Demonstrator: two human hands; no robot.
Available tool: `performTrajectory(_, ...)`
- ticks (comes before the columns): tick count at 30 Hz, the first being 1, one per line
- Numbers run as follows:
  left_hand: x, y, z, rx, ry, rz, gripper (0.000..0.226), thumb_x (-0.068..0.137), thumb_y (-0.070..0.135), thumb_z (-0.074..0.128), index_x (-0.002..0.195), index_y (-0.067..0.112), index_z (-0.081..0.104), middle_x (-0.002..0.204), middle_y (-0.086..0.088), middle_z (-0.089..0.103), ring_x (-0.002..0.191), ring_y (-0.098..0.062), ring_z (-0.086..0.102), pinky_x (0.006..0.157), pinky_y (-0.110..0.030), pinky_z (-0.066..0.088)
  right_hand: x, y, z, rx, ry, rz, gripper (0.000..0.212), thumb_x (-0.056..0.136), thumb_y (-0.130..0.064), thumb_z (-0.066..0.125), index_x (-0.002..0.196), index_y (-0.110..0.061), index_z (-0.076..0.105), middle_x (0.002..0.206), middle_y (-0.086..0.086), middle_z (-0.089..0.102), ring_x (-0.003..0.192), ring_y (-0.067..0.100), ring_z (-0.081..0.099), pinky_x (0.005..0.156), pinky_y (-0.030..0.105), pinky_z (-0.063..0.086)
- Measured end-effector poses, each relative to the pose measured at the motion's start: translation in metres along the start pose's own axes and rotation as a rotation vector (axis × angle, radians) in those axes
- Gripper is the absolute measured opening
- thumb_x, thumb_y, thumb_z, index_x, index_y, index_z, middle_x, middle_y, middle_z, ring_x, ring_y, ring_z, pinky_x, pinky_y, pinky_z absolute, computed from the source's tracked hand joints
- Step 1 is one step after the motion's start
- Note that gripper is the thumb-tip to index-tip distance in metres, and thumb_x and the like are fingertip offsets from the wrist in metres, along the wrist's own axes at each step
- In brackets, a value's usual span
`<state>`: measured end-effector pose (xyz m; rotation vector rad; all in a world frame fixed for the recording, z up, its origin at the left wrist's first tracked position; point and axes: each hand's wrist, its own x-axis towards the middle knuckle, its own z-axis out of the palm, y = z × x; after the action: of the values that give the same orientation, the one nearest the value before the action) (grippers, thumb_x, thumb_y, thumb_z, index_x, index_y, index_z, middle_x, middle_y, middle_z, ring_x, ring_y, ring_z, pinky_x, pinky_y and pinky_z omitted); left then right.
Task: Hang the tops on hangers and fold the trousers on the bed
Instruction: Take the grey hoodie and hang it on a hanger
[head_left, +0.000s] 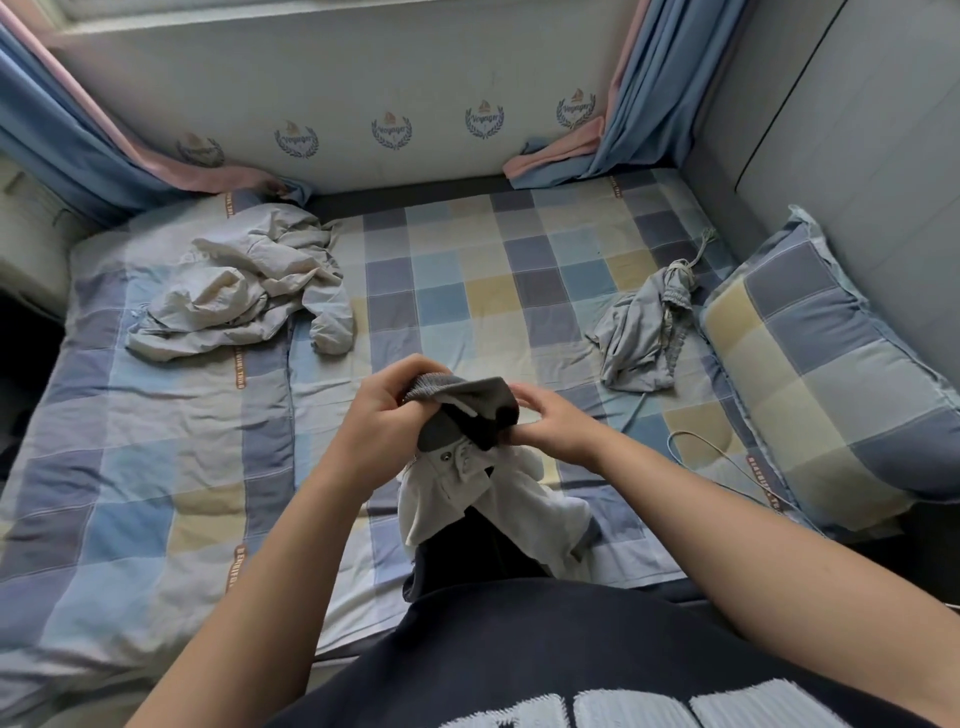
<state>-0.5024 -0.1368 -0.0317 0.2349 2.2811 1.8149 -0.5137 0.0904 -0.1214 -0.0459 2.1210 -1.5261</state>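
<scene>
We hold the grey-and-white top (467, 488) above the near edge of the bed (156, 467), about midway along it. Our left hand (387, 410) has its grip curled round the ribbed grey band, and our right hand (556, 431) pinches the dark lining beside it. We should probably work along the band to find the neck opening and shake the body loose. No hanger shows. The drawstring trousers (641, 332) lie crumpled by the right edge.
</scene>
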Motion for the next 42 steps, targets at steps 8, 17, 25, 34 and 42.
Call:
performTrajectory(8, 0.003, -0.022, -0.027, 0.223, 0.241, -0.114, 0.028, 0.077, 0.004, 0.047, 0.083, 0.023, 0.066, 0.075, 0.001, 0.065, 0.073, -0.017, 0.056, 0.065, -0.031, 0.043, 0.004, -0.019, -0.004, -0.403, 0.292, -0.040, 0.019, 0.094, -0.004, 0.056, 0.080, -0.017, 0.054, 0.083, 0.014, 0.063, 0.082, 0.033, 0.057, 0.071, 0.040, 0.043)
performTrajectory(17, 0.031, -0.011, 0.013, 0.463, 0.152, -0.052, 0.020, 0.087, 0.007, 0.061, 0.080, 0.026, 0.059, 0.065, 0.009, 0.059, 0.063, -0.015, 0.053, 0.058, -0.031, 0.040, -0.033, -0.138, -0.050, -0.194, 0.470, -0.416, 0.014, 0.092, -0.002, 0.059, 0.093, -0.010, 0.070, 0.086, 0.003, 0.071, 0.088, 0.021, 0.066, 0.081, 0.038, 0.054)
performTrajectory(25, 0.101, 0.094, -0.010, 0.545, 0.340, 0.252, 0.009, 0.094, 0.016, 0.056, 0.087, 0.016, 0.061, 0.076, -0.004, 0.064, 0.076, -0.029, 0.057, 0.066, -0.041, 0.046, -0.069, -0.228, -0.124, -0.600, 0.374, -0.313, 0.032, 0.081, -0.002, 0.074, 0.105, -0.022, 0.066, 0.087, -0.004, 0.063, 0.077, 0.006, 0.061, 0.068, 0.019, 0.045)
performTrajectory(34, 0.144, 0.211, -0.066, 0.466, 0.191, 0.494, 0.021, 0.090, 0.024, 0.067, 0.071, 0.033, 0.064, 0.062, 0.015, 0.059, 0.065, -0.006, 0.054, 0.061, -0.019, 0.042, -0.092, -0.251, -0.164, -0.852, 0.721, -0.108, 0.021, 0.072, 0.007, 0.051, 0.072, -0.012, 0.059, 0.071, 0.001, 0.057, 0.074, 0.025, 0.056, 0.060, 0.032, 0.041)
performTrajectory(42, 0.151, 0.283, -0.106, 0.713, -0.085, 0.629, 0.019, 0.085, 0.028, 0.078, 0.073, 0.038, 0.068, 0.072, 0.011, 0.068, 0.065, -0.011, 0.063, 0.058, -0.024, 0.048, -0.167, -0.336, -0.129, -0.284, 1.012, -0.350, 0.039, 0.089, 0.014, 0.042, 0.092, -0.016, 0.066, 0.081, 0.004, 0.065, 0.068, 0.007, 0.053, 0.058, 0.018, 0.040)
